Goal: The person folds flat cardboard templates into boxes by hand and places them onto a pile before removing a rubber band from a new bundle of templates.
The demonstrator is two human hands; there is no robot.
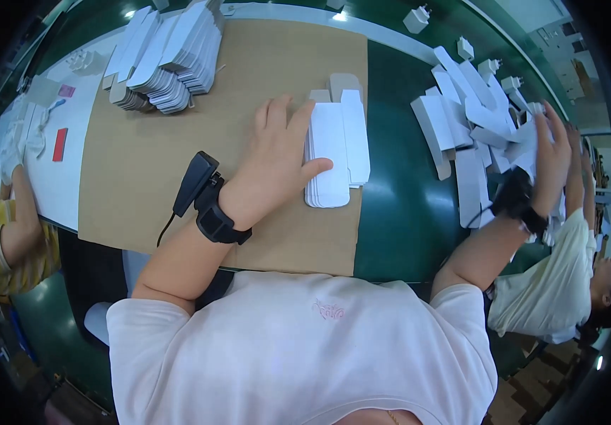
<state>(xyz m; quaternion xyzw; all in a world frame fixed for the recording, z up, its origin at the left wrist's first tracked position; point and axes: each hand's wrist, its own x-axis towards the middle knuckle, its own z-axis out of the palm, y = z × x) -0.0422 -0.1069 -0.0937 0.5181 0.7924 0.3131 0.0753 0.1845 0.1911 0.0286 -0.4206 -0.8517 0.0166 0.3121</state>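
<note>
My left hand [273, 149] lies with spread fingers along the left side of a small stack of flat white carton blanks [329, 156]. Its thumb rests on the top blank, and the fingertips reach the upper left edge. Far to the right, my right hand [553, 159] is raised with its fingers stretched, at the edge of a loose heap of white cartons [472, 134]. A small white piece [536, 108] shows by its fingertips; whether they touch it I cannot tell. Each wrist wears a black strap with a black module.
A brown cardboard sheet [263, 234] covers part of the green table [398, 234]. Thick stacks of folded white cartons [167, 57] stand at its far left. White plug adapters [417, 20] lie beyond the heap. A red strip [59, 144] lies at left. People work on both sides.
</note>
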